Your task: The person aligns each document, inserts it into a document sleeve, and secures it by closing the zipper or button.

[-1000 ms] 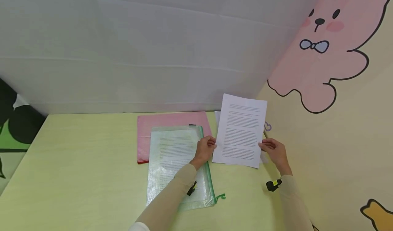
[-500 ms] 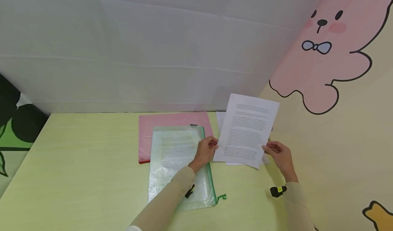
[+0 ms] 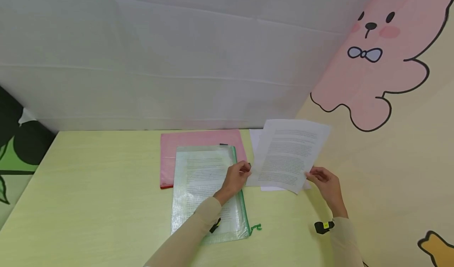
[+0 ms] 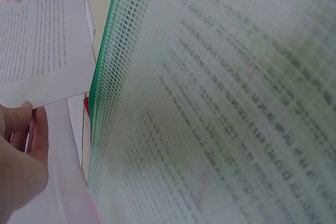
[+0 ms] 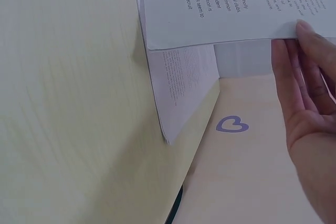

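Raised above the right of the table, printed sheets of paper [image 3: 289,156] tilt with their top edge bending back. My left hand [image 3: 235,180] pinches their left edge between thumb and fingers; my right hand [image 3: 326,188] pinches the right edge. The right wrist view shows the thumb on the printed face and the fingers behind. Under them more printed paper [image 5: 181,77] lies on the table. Below my left forearm is a clear mesh zip pouch [image 3: 202,172] with a green zip, printed pages showing through it. A pink folder [image 3: 198,138] lies partly beneath the pouch.
The pale yellow-green table [image 3: 106,188] meets a white cloth backdrop [image 3: 159,62] at the back. A beige wall [image 3: 390,172] with cartoon drawings borders the right. A green zip cord [image 3: 255,228] trails from the pouch's lower right corner.
The sheets swing rightwards from nearly upright, then their top tips back and bends. My right hand shifts slightly right and down. The pouch and folder stay in place.
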Tool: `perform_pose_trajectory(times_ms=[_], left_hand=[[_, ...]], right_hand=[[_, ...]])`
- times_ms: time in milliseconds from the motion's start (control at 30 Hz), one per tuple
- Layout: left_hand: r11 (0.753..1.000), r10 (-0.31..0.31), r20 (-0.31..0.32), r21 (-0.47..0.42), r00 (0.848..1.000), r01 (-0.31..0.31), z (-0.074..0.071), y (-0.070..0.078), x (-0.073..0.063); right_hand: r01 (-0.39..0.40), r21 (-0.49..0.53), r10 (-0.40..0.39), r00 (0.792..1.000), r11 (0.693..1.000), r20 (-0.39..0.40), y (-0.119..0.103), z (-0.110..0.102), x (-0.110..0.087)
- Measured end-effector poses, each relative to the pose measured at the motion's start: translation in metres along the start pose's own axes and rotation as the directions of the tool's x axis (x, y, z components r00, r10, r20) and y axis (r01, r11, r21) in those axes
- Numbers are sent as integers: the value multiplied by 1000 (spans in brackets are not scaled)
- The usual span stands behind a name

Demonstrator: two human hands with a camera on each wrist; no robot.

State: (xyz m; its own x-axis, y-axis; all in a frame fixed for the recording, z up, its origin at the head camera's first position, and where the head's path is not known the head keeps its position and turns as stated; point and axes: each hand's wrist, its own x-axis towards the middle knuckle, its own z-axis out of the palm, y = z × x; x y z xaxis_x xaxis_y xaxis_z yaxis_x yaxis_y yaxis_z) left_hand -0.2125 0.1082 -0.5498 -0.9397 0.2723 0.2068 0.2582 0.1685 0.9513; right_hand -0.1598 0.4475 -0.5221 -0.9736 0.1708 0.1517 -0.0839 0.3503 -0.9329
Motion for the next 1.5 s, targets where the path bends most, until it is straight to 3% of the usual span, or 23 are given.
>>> perform_pose_trajectory(times_ms=[200,500,1000,1267,1500], left_hand=[[1000,25,33,8,999,-25,-1,1,-5],[1000,25,56,-3,998,-25,-3,3,-11],[999,43,32,-6,999,-43,6,4,-18],[995,88,-19,-53,996,-89,6,10,-13],[994,97,-53,-55,994,-100,6,17,-11]], right_hand=[[2,12,-2,1000,1000,13,3,-3,-7],[67,191,-65,998,979,-20,0,-4,-8],[86,256,-78,996,963,-40,-6,-13,-14],[30,207,-19,998,978,-59,-6,-15,-19],[64,251,-56,998,966,-39,-4,-16,-19]])
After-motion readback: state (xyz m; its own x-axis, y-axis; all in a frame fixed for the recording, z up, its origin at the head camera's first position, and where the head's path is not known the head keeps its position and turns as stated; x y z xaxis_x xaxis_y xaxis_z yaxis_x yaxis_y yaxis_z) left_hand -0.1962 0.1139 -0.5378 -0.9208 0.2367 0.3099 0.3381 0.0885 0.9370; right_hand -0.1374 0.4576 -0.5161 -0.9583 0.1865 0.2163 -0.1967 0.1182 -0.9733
